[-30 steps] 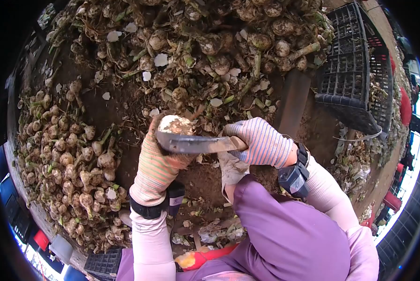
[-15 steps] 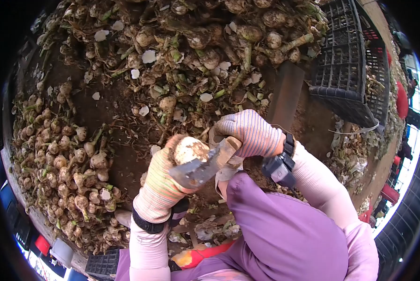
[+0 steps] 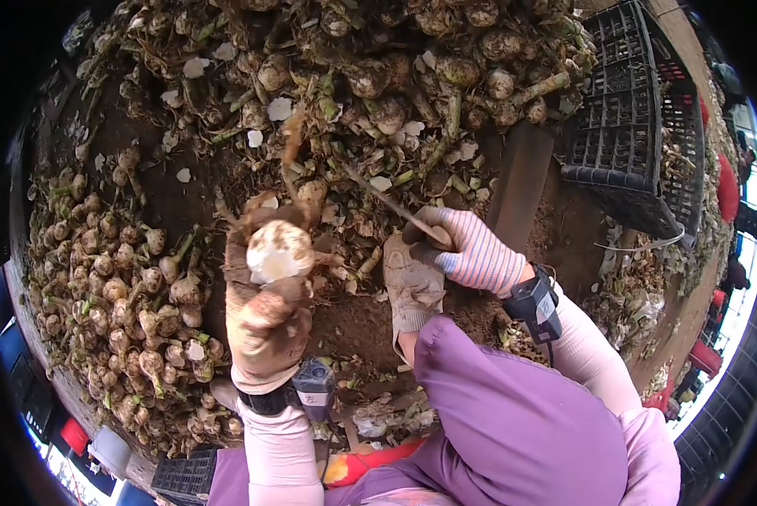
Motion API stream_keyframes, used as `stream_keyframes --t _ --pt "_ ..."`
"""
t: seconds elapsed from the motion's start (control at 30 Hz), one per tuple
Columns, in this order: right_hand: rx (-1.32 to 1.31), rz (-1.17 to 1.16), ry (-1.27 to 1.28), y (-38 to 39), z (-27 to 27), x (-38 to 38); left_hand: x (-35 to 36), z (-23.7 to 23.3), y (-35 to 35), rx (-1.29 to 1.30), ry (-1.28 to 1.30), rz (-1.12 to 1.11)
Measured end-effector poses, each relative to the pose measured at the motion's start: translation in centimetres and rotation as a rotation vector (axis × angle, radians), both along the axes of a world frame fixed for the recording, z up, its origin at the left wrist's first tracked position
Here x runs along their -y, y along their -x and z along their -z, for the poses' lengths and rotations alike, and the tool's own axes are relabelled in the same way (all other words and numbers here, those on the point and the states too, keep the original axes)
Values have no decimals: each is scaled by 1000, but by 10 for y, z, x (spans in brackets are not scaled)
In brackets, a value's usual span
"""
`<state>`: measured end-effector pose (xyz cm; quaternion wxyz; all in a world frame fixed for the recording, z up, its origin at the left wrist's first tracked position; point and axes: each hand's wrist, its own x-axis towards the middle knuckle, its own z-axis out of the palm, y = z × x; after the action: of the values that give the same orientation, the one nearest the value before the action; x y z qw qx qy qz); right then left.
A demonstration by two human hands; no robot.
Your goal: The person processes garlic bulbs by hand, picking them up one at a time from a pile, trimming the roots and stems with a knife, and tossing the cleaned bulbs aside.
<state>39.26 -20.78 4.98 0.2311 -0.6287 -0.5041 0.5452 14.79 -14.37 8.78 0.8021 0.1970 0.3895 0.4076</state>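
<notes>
The round, soil-caked bulb [image 3: 279,250] with a pale, freshly cut face is sitting at the centre of the view, raised above the bare earth and turned cut side up towards the camera. The left hand [image 3: 269,320], in a dirt-browned knitted glove, is wrapping its fingers tightly around the bulb from below, with brown skin and roots poking out around the rim. To the right and well apart from it, the right hand [image 3: 471,253], in a pink-and-blue striped glove, is clenching the wooden handle of a thin steel knife [image 3: 387,202], whose blade is pointing up and away towards the heap (it shows edge-on, so its width cannot be made out).

By the look of it, this is trimming work, and the hand is checking the cut face between strokes. Any further stroke would call for bringing the blade back to the bulb and keeping the left fingers behind the edge.

A worn grey spare glove [image 3: 412,291] is lying on the purple trouser knee [image 3: 513,413]. A mound of untrimmed, muddy bulbs with green stalks [image 3: 395,67] is filling the top, a heap of smaller cleaned bulbs [image 3: 117,278] is lying at the left, and a black slatted plastic crate [image 3: 631,126] is standing at the upper right.
</notes>
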Motion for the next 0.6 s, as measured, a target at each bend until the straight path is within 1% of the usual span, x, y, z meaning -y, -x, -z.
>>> stream_keyframes --t 0.03,0.07,0.13,0.17,0.2,0.27,0.33,0.4,0.47,0.53,0.6 --pt "-71 33 53 4 -3 0 5 3 12 103 225 -87" --pt "-142 64 107 7 -6 0 9 12 12 105 226 -87" --pt "-97 58 97 9 -6 0 13 18 1 82 -73 -66" --pt "-53 52 85 8 -6 0 16 17 -10 -43 -62 -167" --pt "-49 54 86 8 -6 2 13 16 -11 -40 -61 -165" --pt "-63 127 26 7 -3 4 10 15 -12 14 -225 10" --pt "-107 153 22 9 5 11 5 5 -11 -30 -208 25" --pt "-152 176 15 12 7 13 3 4 -9 34 -57 -67" --pt "-96 51 40 13 7 13 6 9 -8 19 -45 -52" --pt "-102 54 5 15 6 13 0 15 -24 532 12 -214" --pt "-147 45 -9 19 -7 5 -2 10 -40 659 180 -316"
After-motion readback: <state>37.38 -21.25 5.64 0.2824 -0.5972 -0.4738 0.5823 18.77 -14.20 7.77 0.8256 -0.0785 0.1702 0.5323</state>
